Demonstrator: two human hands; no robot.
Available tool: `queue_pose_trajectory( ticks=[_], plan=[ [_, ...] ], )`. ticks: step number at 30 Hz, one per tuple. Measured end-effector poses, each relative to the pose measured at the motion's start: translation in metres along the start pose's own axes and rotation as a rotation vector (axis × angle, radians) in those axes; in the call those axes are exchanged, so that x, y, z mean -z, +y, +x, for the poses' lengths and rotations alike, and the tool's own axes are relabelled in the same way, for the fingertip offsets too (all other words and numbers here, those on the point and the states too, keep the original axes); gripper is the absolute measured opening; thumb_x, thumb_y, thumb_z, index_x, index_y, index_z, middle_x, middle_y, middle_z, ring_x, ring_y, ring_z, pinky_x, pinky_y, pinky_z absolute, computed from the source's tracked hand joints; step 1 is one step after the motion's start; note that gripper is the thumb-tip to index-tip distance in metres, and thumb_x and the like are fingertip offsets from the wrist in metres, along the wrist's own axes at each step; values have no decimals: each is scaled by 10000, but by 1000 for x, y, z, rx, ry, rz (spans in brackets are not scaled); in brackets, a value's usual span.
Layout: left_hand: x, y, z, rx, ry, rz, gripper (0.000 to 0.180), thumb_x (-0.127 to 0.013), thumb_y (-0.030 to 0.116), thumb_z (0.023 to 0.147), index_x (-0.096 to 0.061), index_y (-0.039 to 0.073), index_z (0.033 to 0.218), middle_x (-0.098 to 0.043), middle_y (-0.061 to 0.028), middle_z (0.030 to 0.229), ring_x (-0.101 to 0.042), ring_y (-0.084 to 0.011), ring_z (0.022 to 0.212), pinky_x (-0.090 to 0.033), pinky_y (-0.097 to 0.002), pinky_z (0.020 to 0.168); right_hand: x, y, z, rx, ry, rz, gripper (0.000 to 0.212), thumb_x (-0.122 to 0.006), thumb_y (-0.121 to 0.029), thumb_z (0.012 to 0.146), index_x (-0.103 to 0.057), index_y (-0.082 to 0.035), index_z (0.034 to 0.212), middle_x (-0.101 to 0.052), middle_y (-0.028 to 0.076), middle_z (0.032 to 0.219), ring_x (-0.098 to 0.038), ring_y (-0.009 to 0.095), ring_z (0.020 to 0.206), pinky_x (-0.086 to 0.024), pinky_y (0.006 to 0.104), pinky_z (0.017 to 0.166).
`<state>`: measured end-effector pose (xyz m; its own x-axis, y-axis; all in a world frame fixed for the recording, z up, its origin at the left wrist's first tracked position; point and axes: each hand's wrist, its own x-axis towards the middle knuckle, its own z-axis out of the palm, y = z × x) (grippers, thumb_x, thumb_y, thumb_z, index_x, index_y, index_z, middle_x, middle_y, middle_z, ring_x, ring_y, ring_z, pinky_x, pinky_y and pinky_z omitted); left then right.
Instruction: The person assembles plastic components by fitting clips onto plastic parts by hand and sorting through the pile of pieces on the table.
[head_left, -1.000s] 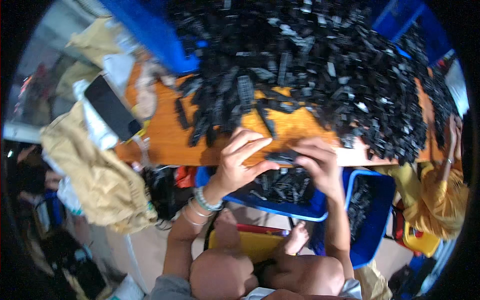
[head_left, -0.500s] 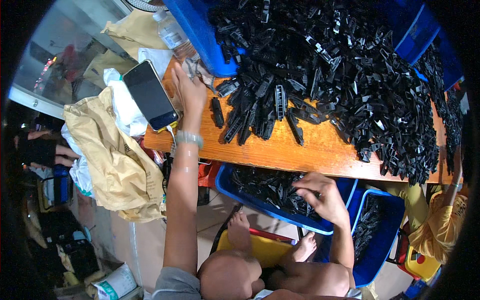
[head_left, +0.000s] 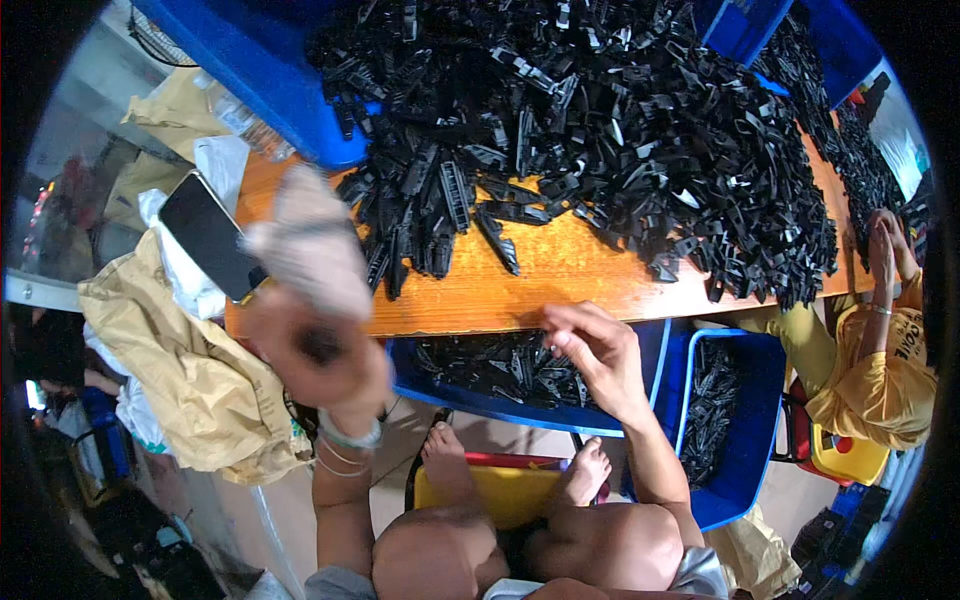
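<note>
Drawn back, the left hand (head_left: 320, 350) blurs below a pale thing (head_left: 312, 240) (its grip I cannot tell); the right hand (head_left: 598, 358) hovers, fingers parted, near the table (head_left: 590, 270)

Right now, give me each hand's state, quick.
Left hand: blurred, seemingly closed on a pale cloth-like thing.
Right hand: open, fingers loosely curled, nothing visible in it.

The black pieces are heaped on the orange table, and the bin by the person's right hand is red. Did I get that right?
Not quite: the bin by the person's right hand is blue, not red, as the head view shows. The black pieces are indeed heaped on the orange table.
</note>
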<state>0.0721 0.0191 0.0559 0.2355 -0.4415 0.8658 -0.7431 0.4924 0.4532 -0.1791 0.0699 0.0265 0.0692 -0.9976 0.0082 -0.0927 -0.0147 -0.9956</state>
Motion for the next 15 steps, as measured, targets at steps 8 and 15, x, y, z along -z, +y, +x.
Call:
queue_pose_trajectory(
  ticks=[8,15],
  plan=[
    [-78,54,-79,-287,-925,-201,275,-576,64,853,-621,-2,1116,-607,-136,1186,-529,-320,1169,-434,-443,949,7,24,-6,126,515,106,285,-558,8,946,-618,31,1223,-581,107,1164,-574,164,1061,-452,265,926],
    [-150,37,-49,-286,-886,-145,268,-533,54,859,-588,20,1120,-587,-139,1211,-524,-325,1144,-436,-418,961,7,24,-4,165,442,-260,274,-614,-50,899,-654,14,1162,-634,177,1116,-598,271,1073,-442,336,967]
  ],
)
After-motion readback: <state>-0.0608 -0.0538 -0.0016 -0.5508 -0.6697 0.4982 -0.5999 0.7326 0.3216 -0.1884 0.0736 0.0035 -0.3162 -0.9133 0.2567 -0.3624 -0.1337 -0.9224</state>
